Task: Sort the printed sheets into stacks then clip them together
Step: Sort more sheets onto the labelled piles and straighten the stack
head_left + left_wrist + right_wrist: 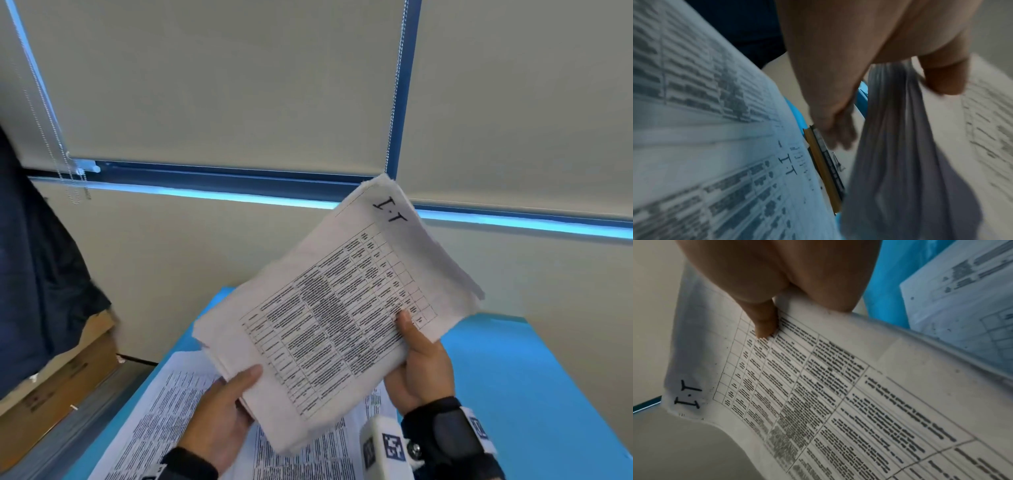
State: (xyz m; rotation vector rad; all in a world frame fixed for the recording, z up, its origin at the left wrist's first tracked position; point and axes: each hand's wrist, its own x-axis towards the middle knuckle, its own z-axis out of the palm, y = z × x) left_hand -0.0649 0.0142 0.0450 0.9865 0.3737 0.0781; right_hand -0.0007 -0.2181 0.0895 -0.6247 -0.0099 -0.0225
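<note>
Left hand [219, 407] grips the near-left corner of the stack [329, 308], thumb flat on top, fingers curled under; the left wrist view shows the fanned sheet edges pinched between thumb and fingers. Stack is held in the air over the blue table [534, 387], tilted, long axis running from near-left up to far-right, "I.T" header at the far end, away from both hands. Right hand [419, 366] holds the near-right long edge, thumb [406, 323] pressing on the printed grid, fingers under and out of sight. Both hands sit at the near end, so the far end is unsupported and sags a bit; edges are ragged, not squared. More loose sheets [178, 421] lie flat on the table directly below, partly under the left hand. No clip that I can identify for sure; a thin brown strip [823, 170] shows at the table edge in the left wrist view, can't tell what it is. My read: next move is squaring the stack, tapping the near short edge down on the table. Either hand is equally placed.
</note>
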